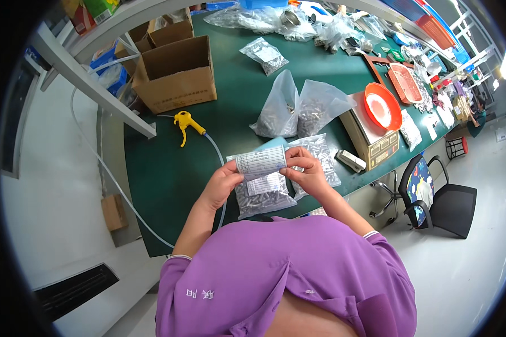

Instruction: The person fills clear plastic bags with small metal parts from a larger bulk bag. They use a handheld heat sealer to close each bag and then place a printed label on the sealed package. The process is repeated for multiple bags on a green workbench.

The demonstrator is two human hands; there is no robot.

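Note:
Between my hands a white printed paper slip (261, 160) is stretched out and slightly curved. My left hand (224, 181) pinches its left end, and my right hand (305, 170) pinches its right end. Below the slip lies a clear plastic bag of small grey metal parts (264, 203), with another printed label (263, 184) on it. A second flat bag of similar parts (320, 154) rests beside it, partly behind my right hand. Farther back stand two open plastic bags, a left one (278, 115) and a right one (315, 115), both holding small metal parts.
An orange-red round tray (383, 106) sits on a weighing scale (371, 132) at the right, near a small white device (351, 161). A yellow air blow gun (189, 124) with a hose lies left. An open cardboard box (177, 84) stands behind it. A chair (444, 196) is at the right.

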